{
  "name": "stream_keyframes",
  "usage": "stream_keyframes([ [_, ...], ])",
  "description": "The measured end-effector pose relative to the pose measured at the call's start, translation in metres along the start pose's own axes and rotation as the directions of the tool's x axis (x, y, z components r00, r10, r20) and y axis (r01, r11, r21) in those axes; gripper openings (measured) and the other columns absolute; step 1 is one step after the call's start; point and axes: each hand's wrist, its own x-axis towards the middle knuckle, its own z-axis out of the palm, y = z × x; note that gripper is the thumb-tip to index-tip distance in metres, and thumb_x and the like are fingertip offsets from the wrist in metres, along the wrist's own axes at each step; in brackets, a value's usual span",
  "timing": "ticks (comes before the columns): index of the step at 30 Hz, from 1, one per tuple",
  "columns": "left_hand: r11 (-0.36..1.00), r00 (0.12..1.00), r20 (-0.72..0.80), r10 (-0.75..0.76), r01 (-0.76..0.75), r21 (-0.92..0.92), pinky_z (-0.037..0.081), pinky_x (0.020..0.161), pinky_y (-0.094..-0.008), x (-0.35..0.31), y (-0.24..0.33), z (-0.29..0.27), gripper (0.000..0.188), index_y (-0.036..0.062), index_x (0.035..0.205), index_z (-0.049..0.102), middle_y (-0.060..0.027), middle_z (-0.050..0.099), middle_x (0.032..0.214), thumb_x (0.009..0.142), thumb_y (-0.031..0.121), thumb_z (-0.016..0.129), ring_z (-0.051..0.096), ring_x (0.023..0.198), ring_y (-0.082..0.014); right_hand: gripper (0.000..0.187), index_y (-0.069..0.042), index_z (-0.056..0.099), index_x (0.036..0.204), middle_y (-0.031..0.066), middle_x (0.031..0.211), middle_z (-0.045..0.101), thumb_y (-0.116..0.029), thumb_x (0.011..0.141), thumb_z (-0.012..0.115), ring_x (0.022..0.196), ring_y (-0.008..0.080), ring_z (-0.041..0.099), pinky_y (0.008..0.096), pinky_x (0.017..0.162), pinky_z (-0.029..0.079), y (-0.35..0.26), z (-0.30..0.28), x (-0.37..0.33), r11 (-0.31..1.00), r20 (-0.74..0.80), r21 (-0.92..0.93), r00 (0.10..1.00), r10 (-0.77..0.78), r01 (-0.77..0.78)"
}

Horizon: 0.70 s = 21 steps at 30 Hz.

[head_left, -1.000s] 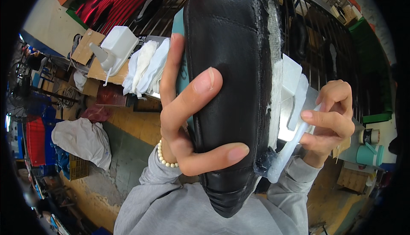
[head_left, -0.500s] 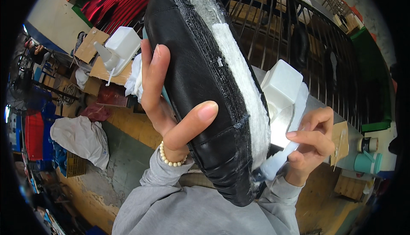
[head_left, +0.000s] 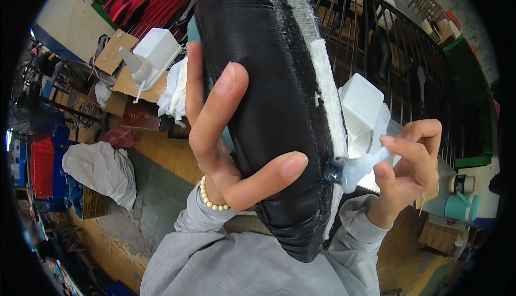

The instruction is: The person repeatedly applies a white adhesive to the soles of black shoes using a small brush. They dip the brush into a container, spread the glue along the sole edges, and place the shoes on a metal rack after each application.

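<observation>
A black leather shoe upper [head_left: 258, 70] on a teal last stands tilted across the middle, its underside turned to the right. My left hand [head_left: 220, 129] grips it from the left, thumb on the leather and fingers round the far side. Along its underside runs a fibrous white strip [head_left: 330, 91] bordered by roughened black edging. My right hand [head_left: 411, 161] pinches a glue brush [head_left: 357, 169] with a pale, glue-coated handle; its dark bristles touch the edging near the middle-lower part of the upper. Just behind the brush is a white plastic glue bottle [head_left: 360, 102].
Another white bottle with a cone nozzle [head_left: 156, 54] and a white cloth [head_left: 174, 91] are at the left. A metal-barred rack [head_left: 398, 43] with dark pieces stands ahead. A teal mug [head_left: 462, 205] is at the right, a white sack [head_left: 102, 172] on a yellow crate lower left.
The brush has moved up along the edge of the upper, away from the lower end. My left hand has shifted right and turned the upper, so less of its underside shows.
</observation>
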Motion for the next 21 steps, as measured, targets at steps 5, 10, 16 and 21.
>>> stream_keyframes([
  [5, 1.0, 1.0, 0.024, 0.01, -0.01, 0.014, 0.04, 0.112, -0.0568, 0.001, -0.001, 0.0, 0.046, 0.0254, 0.121, 0.057, -0.0258, 0.037, 0.151, 0.083, 0.018, 0.081, 0.042, 0.138, -0.0512, 0.047, -0.016, 0.083, 0.09, -0.0017, 0.088, 0.043, -0.038, 0.051, 0.097, 0.079, 0.0134, 0.044, 0.0266, 0.068, 0.032, 0.012, -0.005, -0.003, 0.989, 0.11, 0.149, 0.993, -0.034, 0.017],
  [10, 0.999, 0.999, 0.043, 0.027, -0.029, 0.039, 0.042, 0.111, -0.0551, 0.003, -0.005, -0.001, 0.045, 0.0239, 0.122, 0.056, -0.0262, 0.037, 0.151, 0.084, 0.018, 0.08, 0.043, 0.137, -0.0503, 0.046, -0.017, 0.083, 0.09, -0.0022, 0.087, 0.044, -0.04, 0.053, 0.098, 0.08, 0.0128, 0.045, 0.0255, 0.069, 0.033, 0.015, -0.006, -0.006, 0.967, 0.146, 0.249, 0.984, -0.101, 0.063],
  [16, 0.995, 0.996, 0.069, 0.048, -0.053, 0.086, 0.045, 0.109, -0.053, 0.008, -0.012, -0.004, 0.044, 0.022, 0.122, 0.055, -0.0268, 0.036, 0.151, 0.086, 0.017, 0.078, 0.045, 0.136, -0.0492, 0.046, -0.018, 0.083, 0.088, -0.0022, 0.087, 0.045, -0.042, 0.051, 0.098, 0.077, 0.0123, 0.045, 0.0257, 0.068, 0.033, 0.016, -0.009, -0.008, 0.946, 0.167, 0.31, 0.973, -0.158, 0.101],
  [21, 0.992, 0.995, 0.088, 0.051, -0.061, 0.111, 0.047, 0.108, -0.0513, 0.008, -0.01, -0.007, 0.043, 0.0204, 0.123, 0.054, -0.0272, 0.036, 0.151, 0.087, 0.016, 0.077, 0.046, 0.135, -0.0483, 0.047, -0.018, 0.083, 0.087, -0.002, 0.084, 0.045, -0.045, 0.051, 0.097, 0.075, 0.0124, 0.045, 0.0259, 0.066, 0.031, 0.008, -0.017, -0.015, 0.937, 0.182, 0.317, 0.96, -0.213, 0.148],
])
